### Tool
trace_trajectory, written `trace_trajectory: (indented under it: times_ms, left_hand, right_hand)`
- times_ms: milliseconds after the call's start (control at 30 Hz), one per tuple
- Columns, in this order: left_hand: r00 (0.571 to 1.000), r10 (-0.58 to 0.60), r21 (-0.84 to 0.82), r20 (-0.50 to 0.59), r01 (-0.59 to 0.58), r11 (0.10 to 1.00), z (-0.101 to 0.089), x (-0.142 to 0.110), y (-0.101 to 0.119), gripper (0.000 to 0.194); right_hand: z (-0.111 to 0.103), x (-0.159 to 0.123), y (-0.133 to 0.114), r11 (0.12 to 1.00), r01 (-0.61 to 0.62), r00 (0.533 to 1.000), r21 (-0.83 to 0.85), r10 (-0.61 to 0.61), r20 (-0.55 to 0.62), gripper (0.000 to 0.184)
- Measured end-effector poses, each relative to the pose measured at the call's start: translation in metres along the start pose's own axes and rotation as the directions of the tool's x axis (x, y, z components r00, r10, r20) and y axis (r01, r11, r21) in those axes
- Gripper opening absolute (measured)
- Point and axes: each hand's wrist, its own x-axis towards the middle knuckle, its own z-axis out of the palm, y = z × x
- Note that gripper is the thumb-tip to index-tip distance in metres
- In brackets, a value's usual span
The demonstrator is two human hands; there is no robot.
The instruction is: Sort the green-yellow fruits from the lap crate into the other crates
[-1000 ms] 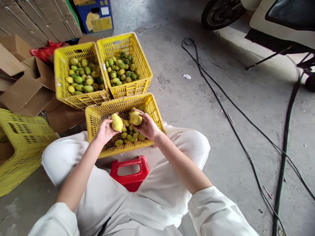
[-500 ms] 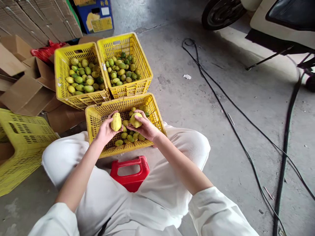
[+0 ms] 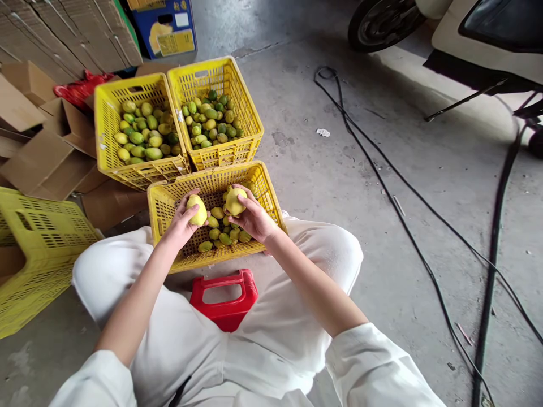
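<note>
My left hand [image 3: 181,221] is closed round a yellow lemon [image 3: 197,210], thumb across its front. A second yellow lemon [image 3: 236,201] sits in my right hand [image 3: 255,219], gripped between thumb and fingers. Both hands are held apart over the near yellow plastic crate [image 3: 158,213], which lies between my knees. Inside that crate, several yellow-green lemons [image 3: 225,239] lie toward its right side; my right hand hides some of them.
Two yellow crates, the left one [image 3: 104,121] and the right one [image 3: 250,102], hold green and yellow lemons. Another crate [image 3: 46,254] and cardboard boxes [image 3: 46,161] stand left. A red plastic stool [image 3: 229,310] is under me. Black cables [image 3: 407,249] cross the floor near a parked scooter [image 3: 449,34].
The lemon in my left hand has been turned and shifted slightly left. My right hand has rolled its lemon round and raised it a little. The crates have not moved.
</note>
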Motion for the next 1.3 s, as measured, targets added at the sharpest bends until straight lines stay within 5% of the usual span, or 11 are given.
trace_trajectory:
  times_ms: [200, 333, 467, 700, 867, 1133, 1300]
  left_hand:
    - [0.992, -0.125, -0.143, -0.035, 0.118, 0.983, 0.003, -0.001, 0.004, 0.049]
    - [0.997, -0.065, -0.138, -0.033, 0.06, 0.989, 0.004, -0.001, 0.005, 0.06]
    - [1.0, -0.022, -0.085, -0.012, 0.021, 0.996, -0.001, 0.001, -0.001, 0.049]
    - [0.989, -0.126, -0.136, -0.082, 0.114, 0.984, 0.004, 0.002, -0.005, 0.031]
    - [0.978, -0.136, -0.263, -0.158, 0.092, 0.96, 0.007, -0.002, 0.007, 0.053]
    - [0.988, -0.138, -0.175, -0.063, 0.125, 0.977, 0.003, 0.0, -0.003, 0.043]
    - [0.974, -0.214, -0.226, -0.079, 0.192, 0.955, 0.007, -0.005, 0.003, 0.033]
  right_hand:
    - [-0.006, 0.004, -0.002, 0.993, -0.009, 0.999, 0.119, 0.005, 0.032, 0.043]
    - [-0.007, 0.005, -0.003, 0.988, -0.007, 0.995, 0.153, -0.009, 0.102, 0.047]
    - [-0.005, 0.004, 0.0, 0.995, 0.043, 0.997, 0.085, -0.048, 0.058, 0.04]
    - [-0.009, 0.006, 0.002, 0.994, 0.065, 0.998, 0.086, -0.067, 0.022, 0.04]
    - [-0.012, 0.011, -0.002, 0.979, 0.034, 0.999, 0.2, -0.039, 0.022, 0.041]
    - [-0.008, 0.006, 0.007, 0.999, 0.029, 0.999, -0.034, -0.03, -0.029, 0.043]
    - [-0.012, 0.01, 0.008, 1.0, 0.014, 1.0, -0.012, -0.014, -0.014, 0.038]
